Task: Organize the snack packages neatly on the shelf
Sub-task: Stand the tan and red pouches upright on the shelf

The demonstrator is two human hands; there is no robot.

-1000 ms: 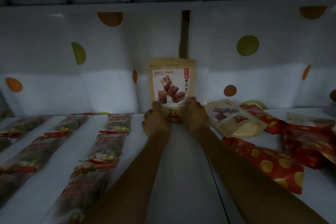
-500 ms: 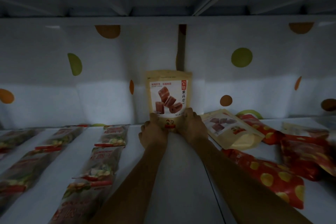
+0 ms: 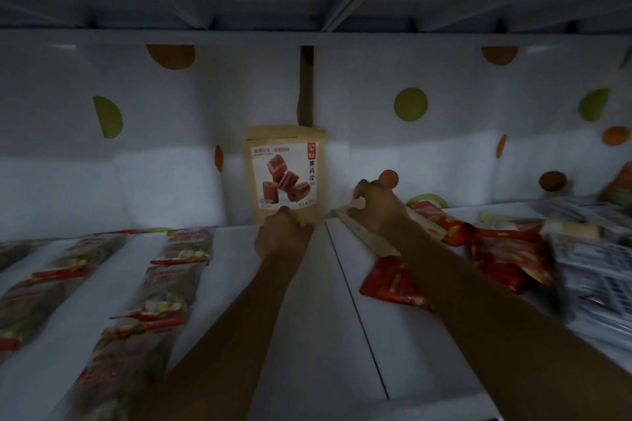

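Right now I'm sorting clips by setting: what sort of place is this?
Probably a shop's display shelf: rows of identical snack packs lie flat, a standing pouch faces outward, red bags lie piled, against a dotted backing.

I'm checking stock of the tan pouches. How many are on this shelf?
2. One tan pouch stands upright against the back wall, the left hand at its base. The second pouch lies flat just right, under the right hand. More may be hidden under the red packets.
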